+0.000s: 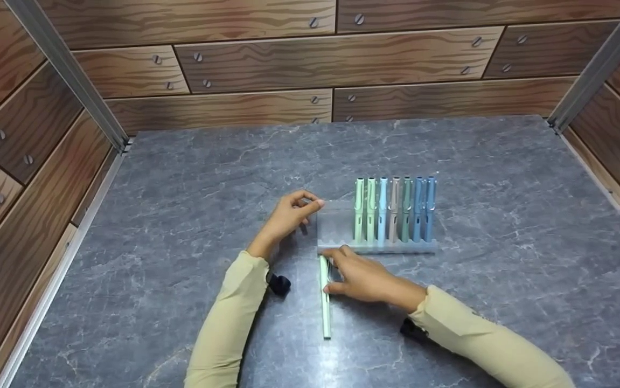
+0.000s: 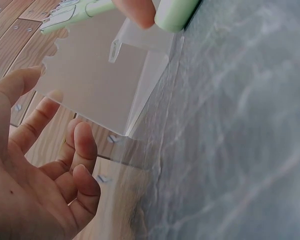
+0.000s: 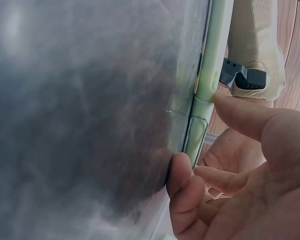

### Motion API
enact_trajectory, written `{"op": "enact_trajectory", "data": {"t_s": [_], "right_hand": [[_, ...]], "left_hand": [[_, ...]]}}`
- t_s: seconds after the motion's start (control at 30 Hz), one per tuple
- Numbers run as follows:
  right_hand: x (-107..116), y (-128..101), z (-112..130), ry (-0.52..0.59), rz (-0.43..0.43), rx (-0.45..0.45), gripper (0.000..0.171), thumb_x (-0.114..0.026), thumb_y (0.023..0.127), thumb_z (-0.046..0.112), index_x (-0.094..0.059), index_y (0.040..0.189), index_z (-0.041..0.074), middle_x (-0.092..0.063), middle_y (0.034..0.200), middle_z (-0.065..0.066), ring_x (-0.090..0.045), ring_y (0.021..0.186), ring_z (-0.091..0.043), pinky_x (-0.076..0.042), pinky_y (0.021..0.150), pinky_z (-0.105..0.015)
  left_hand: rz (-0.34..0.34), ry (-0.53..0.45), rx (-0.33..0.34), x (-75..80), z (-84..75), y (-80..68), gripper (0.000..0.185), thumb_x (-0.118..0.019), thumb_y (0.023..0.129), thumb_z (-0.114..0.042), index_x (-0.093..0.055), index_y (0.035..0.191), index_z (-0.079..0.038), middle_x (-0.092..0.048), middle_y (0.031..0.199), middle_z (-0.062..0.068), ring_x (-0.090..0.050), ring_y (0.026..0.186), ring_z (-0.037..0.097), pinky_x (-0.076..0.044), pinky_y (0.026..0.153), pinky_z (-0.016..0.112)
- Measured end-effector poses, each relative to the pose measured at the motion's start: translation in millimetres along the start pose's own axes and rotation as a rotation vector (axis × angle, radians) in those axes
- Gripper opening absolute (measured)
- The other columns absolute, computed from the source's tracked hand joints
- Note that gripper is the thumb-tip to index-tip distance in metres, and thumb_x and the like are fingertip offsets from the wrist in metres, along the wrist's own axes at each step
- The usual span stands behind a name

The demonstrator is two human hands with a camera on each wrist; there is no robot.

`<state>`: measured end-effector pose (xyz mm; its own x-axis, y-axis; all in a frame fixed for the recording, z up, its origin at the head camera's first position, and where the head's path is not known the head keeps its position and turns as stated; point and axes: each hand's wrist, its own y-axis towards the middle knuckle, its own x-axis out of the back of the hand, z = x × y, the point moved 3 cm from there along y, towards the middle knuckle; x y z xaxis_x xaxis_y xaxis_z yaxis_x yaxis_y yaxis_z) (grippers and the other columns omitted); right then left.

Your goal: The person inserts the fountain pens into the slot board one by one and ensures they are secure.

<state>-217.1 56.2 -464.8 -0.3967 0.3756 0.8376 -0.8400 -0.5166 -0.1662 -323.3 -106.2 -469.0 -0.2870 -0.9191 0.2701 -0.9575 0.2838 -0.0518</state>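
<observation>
A clear pen stand (image 1: 336, 223) holds several upright pens on its right side. At its upper left corner my left hand (image 1: 288, 214) pinches the panel edge between thumb and forefinger; the other fingers curl loosely beside the panel (image 2: 97, 75) in the left wrist view. A light green pen (image 1: 325, 318) lies on the table in front of the stand's left end. My right hand (image 1: 362, 276) holds this pen, thumb along the barrel and fingertips near the clip end. In the right wrist view the pen's clip (image 3: 196, 137) shows close to the fingers (image 3: 182, 175).
In the stand are light green pens (image 1: 360, 210), a light blue pen (image 1: 382, 213), a grey-brown pen (image 1: 394, 213), a dark green pen (image 1: 406, 213) and blue pens (image 1: 423, 213). Wood-patterned walls (image 1: 256, 64) surround the grey marbled table (image 1: 207, 161).
</observation>
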Motion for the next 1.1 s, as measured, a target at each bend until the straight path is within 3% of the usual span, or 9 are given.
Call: {"op": "enact_trajectory", "data": {"t_s": [0.27, 0.43, 0.57, 0.8, 1.1], "right_hand": [[0, 2, 2, -0.016, 0.019, -0.037, 0.072, -0.076, 0.082, 0.036, -0.044, 0.142, 0.014, -0.054, 0.119, -0.013, -0.061, 0.098, -0.028, -0.052, 0.080, -0.049], [1, 1, 3, -0.016, 0.029, -0.040, 0.070, -0.078, 0.080, 0.035, -0.047, 0.138, 0.012, -0.054, 0.125, -0.015, -0.060, 0.109, -0.034, -0.051, 0.086, -0.052], [1, 1, 5, -0.018, 0.045, -0.041, 0.069, -0.078, 0.079, 0.034, -0.048, 0.137, 0.011, -0.055, 0.122, -0.013, -0.061, 0.102, -0.032, -0.052, 0.081, -0.049], [1, 2, 9, -0.049, 0.064, -0.035, 0.073, -0.078, 0.080, 0.034, -0.046, 0.139, 0.007, -0.055, 0.126, -0.014, -0.061, 0.104, -0.031, -0.052, 0.081, -0.048], [-1, 5, 13, -0.079, 0.081, -0.029, 0.074, -0.076, 0.082, 0.037, -0.043, 0.140, 0.005, -0.052, 0.134, -0.018, -0.056, 0.118, -0.036, -0.049, 0.091, -0.052]], "left_hand": [[-0.003, 0.005, 0.001, 0.1, 0.6, 1.1, 0.024, -0.067, 0.091, -0.036, -0.067, 0.103, -0.015, -0.058, 0.082, 0.014, -0.055, 0.061, 0.020, -0.053, 0.056, 0.035], [-0.006, -0.001, -0.002, 0.1, 0.8, 1.8, 0.024, -0.067, 0.091, -0.034, -0.067, 0.103, -0.013, -0.058, 0.081, 0.013, -0.055, 0.059, 0.019, -0.052, 0.054, 0.034], [-0.008, -0.001, -0.006, 0.4, 0.9, 1.3, 0.024, -0.067, 0.091, -0.034, -0.067, 0.103, -0.014, -0.058, 0.080, 0.012, -0.055, 0.058, 0.018, -0.052, 0.054, 0.033], [0.032, 0.005, 0.024, 0.3, 1.2, 0.6, 0.032, -0.065, 0.093, -0.034, -0.064, 0.112, -0.009, -0.056, 0.080, 0.005, -0.054, 0.063, 0.019, -0.054, 0.066, 0.050], [0.000, -0.011, 0.001, 0.1, 0.6, 0.8, 0.027, -0.067, 0.091, -0.033, -0.066, 0.106, -0.011, -0.056, 0.077, 0.008, -0.053, 0.059, 0.017, -0.053, 0.055, 0.037]]}}
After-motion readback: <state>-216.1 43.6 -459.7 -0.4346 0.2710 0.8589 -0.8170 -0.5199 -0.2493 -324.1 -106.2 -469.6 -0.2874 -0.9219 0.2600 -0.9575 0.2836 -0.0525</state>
